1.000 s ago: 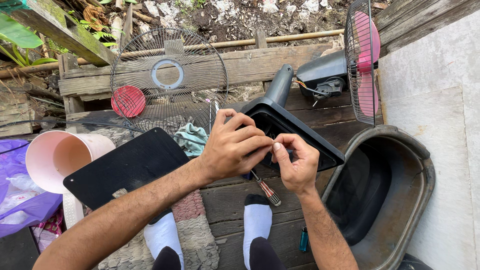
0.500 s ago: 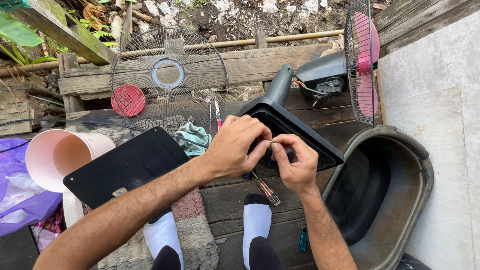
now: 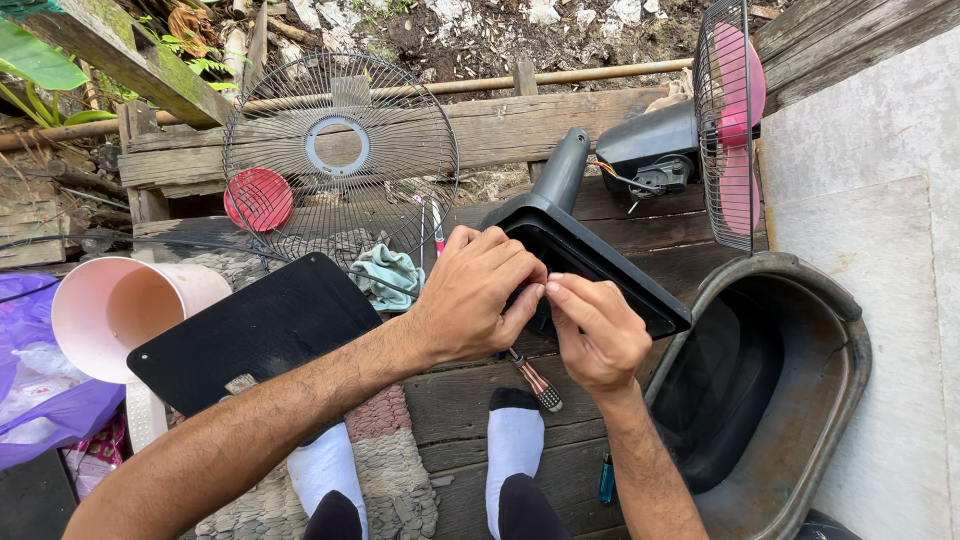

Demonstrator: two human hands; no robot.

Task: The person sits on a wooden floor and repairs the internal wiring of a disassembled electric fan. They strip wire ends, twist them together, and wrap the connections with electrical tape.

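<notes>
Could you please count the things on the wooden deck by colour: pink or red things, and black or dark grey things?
Pink or red: 3 (bucket, round cap, fan blades)
Black or dark grey: 4 (flat panel, fan base under both hands, motor housing, tub)
Total: 7

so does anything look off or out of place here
The fan is in pieces: its wire grille leans loose against the plank, the motor head shows exposed wires, and both hands, left and right, grip the upturned base. A screwdriver lies on the boards.
</notes>
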